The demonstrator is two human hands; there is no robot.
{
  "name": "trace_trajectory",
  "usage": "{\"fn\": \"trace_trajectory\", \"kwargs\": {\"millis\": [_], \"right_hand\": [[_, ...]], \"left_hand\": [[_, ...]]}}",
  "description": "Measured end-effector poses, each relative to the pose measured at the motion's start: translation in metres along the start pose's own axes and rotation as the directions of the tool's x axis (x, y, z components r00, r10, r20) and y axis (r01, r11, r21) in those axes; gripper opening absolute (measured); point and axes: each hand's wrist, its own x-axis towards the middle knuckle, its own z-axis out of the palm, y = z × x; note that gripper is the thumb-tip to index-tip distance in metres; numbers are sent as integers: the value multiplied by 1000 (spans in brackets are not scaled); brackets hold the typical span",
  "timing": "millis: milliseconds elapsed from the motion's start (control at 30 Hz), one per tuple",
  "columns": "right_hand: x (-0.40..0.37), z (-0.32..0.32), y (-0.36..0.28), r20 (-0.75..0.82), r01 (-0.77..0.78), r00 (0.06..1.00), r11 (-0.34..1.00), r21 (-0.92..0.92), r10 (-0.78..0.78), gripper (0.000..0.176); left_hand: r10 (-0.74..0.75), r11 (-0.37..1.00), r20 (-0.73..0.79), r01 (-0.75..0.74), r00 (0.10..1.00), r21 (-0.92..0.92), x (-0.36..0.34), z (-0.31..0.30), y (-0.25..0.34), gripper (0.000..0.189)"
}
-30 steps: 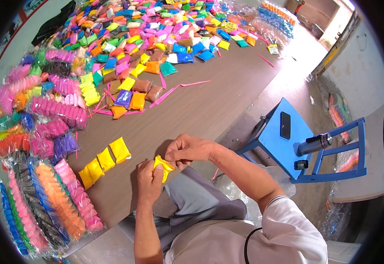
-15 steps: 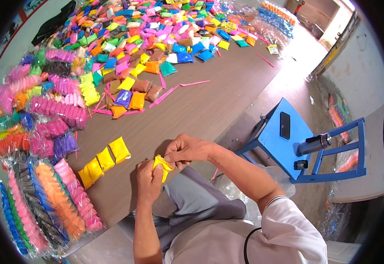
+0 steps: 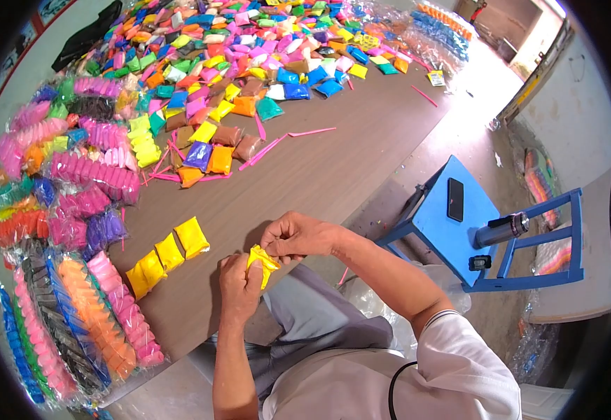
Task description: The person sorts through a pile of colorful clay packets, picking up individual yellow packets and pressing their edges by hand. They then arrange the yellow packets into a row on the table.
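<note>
My left hand [image 3: 239,283] is closed around the lower part of a crumpled yellow packet [image 3: 262,264], held just above the table's near edge. The fingers of my right hand [image 3: 297,235] are pinched together at the packet's upper right edge, partly covering it. To the left of my hands, a joined strip of yellow packets [image 3: 169,253] lies slantwise on the brown table [image 3: 263,189].
A large heap of coloured packets [image 3: 235,49] covers the far table. Bagged packet strips [image 3: 109,343] line the left side. Pink plastic strips [image 3: 270,148] lie mid-table. On the right, a blue chair [image 3: 438,210] bears a phone [image 3: 454,199] and a flask [image 3: 501,229].
Very little differs. Both hands still hold the yellow packet, which has shifted slightly right, and the right fingers have changed their bend a little at its edge.
</note>
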Motion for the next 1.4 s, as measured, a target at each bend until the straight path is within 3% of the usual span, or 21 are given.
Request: {"fn": "trace_trajectory", "kwargs": {"millis": [367,767,967,1167,1333,1400], "right_hand": [[-1,2,1,-15,1,1000,1000,14,-1,15],[-1,3,2,-7,30,1000,1000,8,-30,26],[-1,3,3,-24,27,999,1000,-2,-27,25],[-1,6,3,-40,2,999,991,-135,-8,17],[-1,5,12,-14,110,993,980,-168,-114,16],[-1,5,9,1,85,996,988,-126,-86,17]], "left_hand": [[-39,999,21,39,999,-10,-1,2,-6,26],[-17,1000,6,17,1000,-24,-1,1,-2,26],[-4,1000,7,4,1000,-23,0,0,-1,26],[25,999,6,-25,1000,42,0,0,3,24],[29,995,32,-32,999,95,1,-1,5,24],[23,996,34,-25,999,84,0,0,3,24]]}}
